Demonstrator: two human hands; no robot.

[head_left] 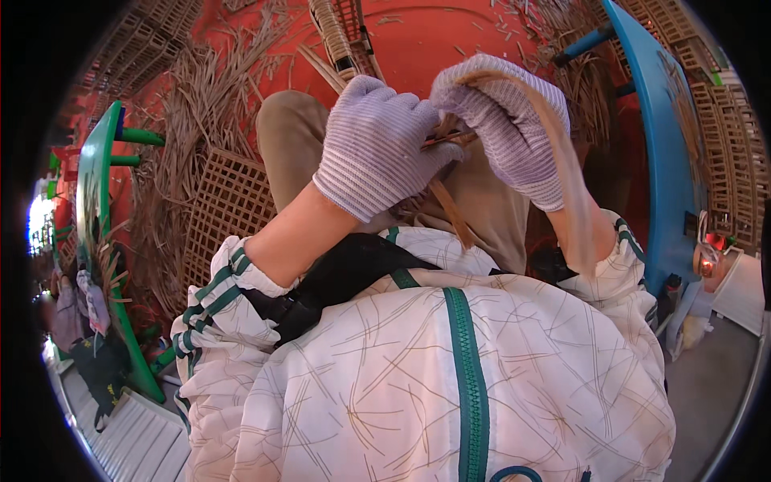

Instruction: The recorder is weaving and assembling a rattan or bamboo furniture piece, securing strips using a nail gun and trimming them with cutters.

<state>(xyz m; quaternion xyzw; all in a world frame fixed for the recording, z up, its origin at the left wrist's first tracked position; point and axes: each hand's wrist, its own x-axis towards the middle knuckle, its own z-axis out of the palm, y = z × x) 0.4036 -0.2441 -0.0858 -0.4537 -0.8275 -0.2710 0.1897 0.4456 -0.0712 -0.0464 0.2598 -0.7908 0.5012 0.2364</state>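
Both my hands wear white-and-grey striped knit gloves and meet above my lap. My left hand [381, 145] is closed around the lower part of a woven frame [341, 40], whose wrapped bar runs away from me beyond the knuckles. My right hand [510, 124], fingers curled, grips a flat tan dried-plant strip [564, 173]. This strip loops over the back of the hand and hangs down past the wrist. A short brown strip end [454, 213] hangs below my left thumb. The gloves mostly hide the point where strip and frame meet.
Loose dried strips [233, 80] lie heaped on the red floor [418, 40] at the left. A woven lattice panel [229, 209] leans beside my left knee. A green table [100, 193] stands left, a blue table [642, 120] right, with more lattice panels [727, 153] beyond.
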